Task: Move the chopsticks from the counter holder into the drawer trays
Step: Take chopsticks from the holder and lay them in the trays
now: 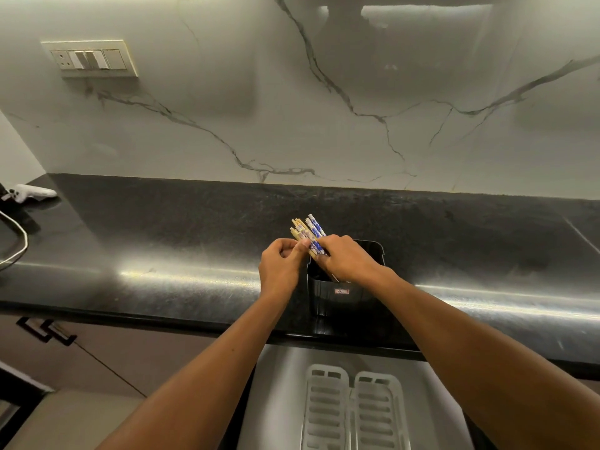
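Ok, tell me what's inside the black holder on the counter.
Chopsticks lean out of the black holder, gripped by the left hand and right hand. The hands hide the interior.

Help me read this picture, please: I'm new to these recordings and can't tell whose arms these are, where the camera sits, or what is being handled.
There is no machine here. The one picture comes from a wide-angle camera worn on a person's head, looking forward and down, so the two bare arms are the wearer's own. The left hand and right hand meet over a black holder standing on a dark counter. Together they grip a bundle of chopsticks, some plain, some patterned blue and white, whose lower ends still sit in the holder. Below the counter edge an open drawer shows two pale slotted trays, with no chopsticks visible in them. Far left lie a white object and a cable. Behind is a marble wall with a switch plate.
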Action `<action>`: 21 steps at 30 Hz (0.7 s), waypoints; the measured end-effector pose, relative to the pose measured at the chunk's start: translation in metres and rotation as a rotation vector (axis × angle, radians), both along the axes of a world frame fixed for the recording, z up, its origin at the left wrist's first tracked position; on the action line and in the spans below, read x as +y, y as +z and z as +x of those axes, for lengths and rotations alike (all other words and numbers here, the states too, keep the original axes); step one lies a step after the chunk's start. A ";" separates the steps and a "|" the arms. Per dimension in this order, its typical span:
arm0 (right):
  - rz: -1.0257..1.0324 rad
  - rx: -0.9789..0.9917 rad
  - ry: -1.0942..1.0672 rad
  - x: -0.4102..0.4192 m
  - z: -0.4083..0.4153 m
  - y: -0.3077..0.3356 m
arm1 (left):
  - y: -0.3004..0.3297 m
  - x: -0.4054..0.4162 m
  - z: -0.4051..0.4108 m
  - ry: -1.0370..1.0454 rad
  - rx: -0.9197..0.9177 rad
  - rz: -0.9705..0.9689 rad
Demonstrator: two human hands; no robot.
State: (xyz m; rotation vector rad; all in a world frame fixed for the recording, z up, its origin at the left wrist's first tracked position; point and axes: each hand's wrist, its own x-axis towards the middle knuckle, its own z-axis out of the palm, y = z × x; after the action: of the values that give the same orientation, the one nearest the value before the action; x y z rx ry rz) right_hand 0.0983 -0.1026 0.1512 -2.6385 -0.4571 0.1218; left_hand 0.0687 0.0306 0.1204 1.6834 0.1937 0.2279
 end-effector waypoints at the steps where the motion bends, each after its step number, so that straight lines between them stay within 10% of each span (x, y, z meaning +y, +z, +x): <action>1: -0.005 0.011 -0.003 0.000 0.000 0.003 | 0.000 0.000 -0.001 0.007 -0.002 -0.013; 21: 0.039 0.044 -0.023 -0.007 -0.005 0.031 | 0.018 -0.001 -0.005 -0.082 -0.044 -0.071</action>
State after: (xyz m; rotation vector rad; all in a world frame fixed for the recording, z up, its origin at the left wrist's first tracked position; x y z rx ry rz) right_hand 0.0928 -0.1099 0.1826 -2.5971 -0.4097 0.1617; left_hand 0.0639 0.0300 0.1379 1.6110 0.0982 0.1945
